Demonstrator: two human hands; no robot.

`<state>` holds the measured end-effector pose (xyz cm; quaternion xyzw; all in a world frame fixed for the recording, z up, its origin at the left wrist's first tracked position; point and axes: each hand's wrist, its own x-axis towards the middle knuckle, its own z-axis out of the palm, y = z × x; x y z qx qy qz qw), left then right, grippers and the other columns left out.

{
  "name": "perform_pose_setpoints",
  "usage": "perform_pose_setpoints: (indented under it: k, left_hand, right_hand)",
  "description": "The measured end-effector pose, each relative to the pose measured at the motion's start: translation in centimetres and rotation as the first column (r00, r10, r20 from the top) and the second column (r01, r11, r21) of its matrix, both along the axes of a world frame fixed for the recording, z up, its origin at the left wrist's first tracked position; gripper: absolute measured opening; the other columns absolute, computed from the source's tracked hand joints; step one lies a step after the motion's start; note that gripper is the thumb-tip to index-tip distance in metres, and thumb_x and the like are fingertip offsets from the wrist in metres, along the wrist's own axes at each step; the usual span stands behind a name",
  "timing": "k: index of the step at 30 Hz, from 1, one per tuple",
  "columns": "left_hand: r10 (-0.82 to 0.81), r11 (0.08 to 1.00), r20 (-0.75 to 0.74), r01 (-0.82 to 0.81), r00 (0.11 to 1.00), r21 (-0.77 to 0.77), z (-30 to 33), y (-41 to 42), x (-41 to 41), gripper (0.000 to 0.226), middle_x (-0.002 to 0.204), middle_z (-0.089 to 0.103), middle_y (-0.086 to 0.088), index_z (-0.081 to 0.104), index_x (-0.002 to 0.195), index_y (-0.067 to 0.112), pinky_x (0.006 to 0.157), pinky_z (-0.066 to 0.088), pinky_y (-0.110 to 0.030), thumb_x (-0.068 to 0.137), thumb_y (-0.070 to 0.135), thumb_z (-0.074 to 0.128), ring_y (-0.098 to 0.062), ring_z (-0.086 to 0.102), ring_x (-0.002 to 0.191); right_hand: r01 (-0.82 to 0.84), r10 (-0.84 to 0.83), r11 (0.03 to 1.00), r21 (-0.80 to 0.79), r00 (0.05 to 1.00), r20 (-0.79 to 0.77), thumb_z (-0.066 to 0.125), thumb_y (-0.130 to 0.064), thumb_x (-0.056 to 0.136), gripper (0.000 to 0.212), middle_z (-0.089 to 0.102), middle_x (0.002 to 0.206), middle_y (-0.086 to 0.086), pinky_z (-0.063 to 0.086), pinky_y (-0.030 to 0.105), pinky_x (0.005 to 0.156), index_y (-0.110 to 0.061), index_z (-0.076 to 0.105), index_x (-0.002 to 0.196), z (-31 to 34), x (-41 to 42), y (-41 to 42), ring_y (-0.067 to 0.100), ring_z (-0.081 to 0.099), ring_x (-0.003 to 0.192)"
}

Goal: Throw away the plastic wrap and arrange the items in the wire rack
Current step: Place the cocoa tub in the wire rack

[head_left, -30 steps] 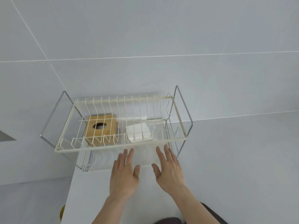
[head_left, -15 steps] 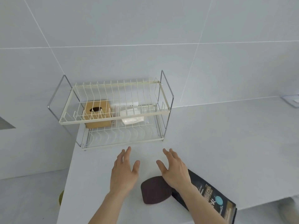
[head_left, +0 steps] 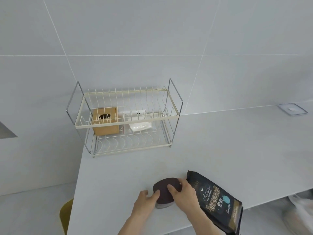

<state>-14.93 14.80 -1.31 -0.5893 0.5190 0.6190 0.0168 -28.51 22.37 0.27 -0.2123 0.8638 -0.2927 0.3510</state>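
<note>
A dark maroon oval sponge point(head_left: 165, 187) with a grey underside lies on the white counter near the front. My right hand point(head_left: 184, 194) grips its right side, thumb on top. The fingertips of my left hand point(head_left: 145, 203) touch its left edge. A cream two-tier wire rack point(head_left: 126, 118) stands at the back against the tiled wall. Its lower tier holds a tan box point(head_left: 105, 122) with a round hole and a white item in clear plastic wrap point(head_left: 139, 126). A black coffee bag point(head_left: 216, 200) lies to the right of the sponge.
The white counter point(head_left: 220, 146) ends at a left edge beside the rack. A yellow object point(head_left: 65, 216) sits below that edge. A clear lid-like square point(head_left: 292, 111) lies at the far right, and a plastic bag point(head_left: 301, 211) hangs below the front edge.
Both hands drew back from the rack toward the counter front. They now close around the maroon sponge, which came into view with the coffee bag as my head tilted down.
</note>
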Motion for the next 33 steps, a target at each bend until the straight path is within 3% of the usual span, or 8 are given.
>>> perform_pose_setpoints:
  k: [2, 4, 10, 13, 15, 19, 23, 33]
  left_hand:
    - [-0.023, 0.999, -0.038, 0.022, 0.999, -0.035, -2.1, -0.1, 0.1, 0.09, 0.121, 0.072, -0.002, 0.066, 0.122, 0.012, 0.104, 0.049, -0.038, 0.054, 0.07, 0.059, -0.02, 0.067, 0.111]
    - [-0.008, 0.998, -0.038, 0.006, 0.999, -0.066, -3.9, -0.5, 0.3, 0.085, 0.108, 0.075, 0.004, 0.07, 0.115, 0.017, 0.099, 0.052, -0.038, 0.046, 0.066, 0.058, -0.016, 0.07, 0.102]
    - [0.065, 0.979, -0.018, -0.068, 0.998, -0.191, 3.3, -1.4, 1.7, 0.036, 0.101, 0.064, 0.01, 0.06, 0.114, 0.024, 0.091, 0.048, -0.033, 0.084, 0.043, 0.067, -0.016, 0.062, 0.098]
    - [0.126, 0.942, -0.052, -0.136, 0.991, -0.307, 5.8, -3.3, 2.4, 0.033, 0.095, 0.062, 0.013, 0.058, 0.112, 0.027, 0.086, 0.047, -0.033, 0.086, 0.047, 0.063, -0.017, 0.061, 0.096]
    - [0.159, 0.912, -0.075, -0.175, 0.984, -0.372, 7.8, -4.9, 2.9, 0.032, 0.09, 0.063, 0.014, 0.058, 0.108, 0.028, 0.086, 0.049, -0.034, 0.086, 0.05, 0.061, -0.018, 0.062, 0.095]
    - [0.177, 0.851, -0.117, -0.212, 0.977, -0.481, 12.5, -8.3, 3.6, 0.036, 0.088, 0.066, 0.013, 0.06, 0.105, 0.026, 0.08, 0.048, -0.035, 0.085, 0.057, 0.058, -0.017, 0.063, 0.089]
    - [0.174, 0.789, -0.139, -0.222, 0.975, -0.573, 16.9, -11.6, 4.5, 0.041, 0.097, 0.072, 0.008, 0.06, 0.101, 0.027, 0.077, 0.048, -0.035, 0.082, 0.064, 0.055, -0.018, 0.069, 0.093]
    - [0.248, 0.69, -0.226, -0.336, 0.942, -0.641, 24.1, -17.0, 6.3, 0.052, 0.094, 0.073, 0.001, 0.059, 0.097, 0.027, 0.089, 0.055, -0.042, 0.073, 0.071, 0.047, -0.024, 0.07, 0.091]
  right_hand:
    - [-0.006, 0.006, 1.0, 0.006, 1.0, -0.001, 0.07, -0.032, 0.09, 0.046, 0.068, 0.114, 0.0, 0.052, 0.032, 0.095, -0.016, 0.062, 0.132, 0.3, 0.5, -0.1, 0.02, 0.063, 0.106]
    - [-0.009, 0.009, 1.0, 0.008, 1.0, -0.016, 0.072, -0.029, 0.088, 0.045, 0.069, 0.115, 0.0, 0.053, 0.033, 0.095, -0.016, 0.064, 0.13, 0.6, 1.0, -0.2, 0.021, 0.065, 0.108]
    - [0.015, -0.015, 0.996, -0.085, 1.0, -0.008, 0.075, -0.028, 0.086, 0.038, 0.065, 0.094, -0.013, 0.057, 0.031, 0.083, -0.02, 0.065, 0.121, 3.3, 2.2, -1.8, 0.01, 0.067, 0.087]
    - [0.011, -0.015, 0.985, -0.172, 1.0, -0.022, 0.076, -0.03, 0.087, 0.036, 0.068, 0.097, -0.005, 0.049, 0.02, 0.061, -0.017, 0.062, 0.117, 5.9, 2.7, -4.1, 0.003, 0.063, 0.079]
    - [-0.005, -0.006, 0.976, -0.217, 0.999, -0.05, 0.076, -0.033, 0.087, 0.034, 0.068, 0.096, -0.005, 0.043, 0.017, 0.055, -0.018, 0.061, 0.114, 8.1, 2.9, -6.0, 0.001, 0.061, 0.075]
    - [-0.004, -0.019, 0.95, -0.313, 0.997, -0.069, 0.075, -0.038, 0.087, 0.028, 0.073, 0.092, -0.006, 0.057, 0.03, 0.07, -0.02, 0.064, 0.106, 12.5, 3.3, -9.3, 0.012, 0.071, 0.084]
    - [-0.019, -0.032, 0.912, -0.41, 0.992, -0.119, 0.07, -0.04, 0.089, 0.026, 0.075, 0.082, -0.008, 0.059, 0.04, 0.085, -0.02, 0.066, 0.104, 17.2, 4.1, -12.5, 0.019, 0.074, 0.087]
    - [-0.076, 0.015, 0.828, -0.556, 0.993, -0.114, 0.068, -0.046, 0.084, 0.028, 0.077, 0.093, 0.002, 0.059, 0.043, 0.09, -0.024, 0.068, 0.102, 24.2, 6.0, -18.2, 0.025, 0.075, 0.089]
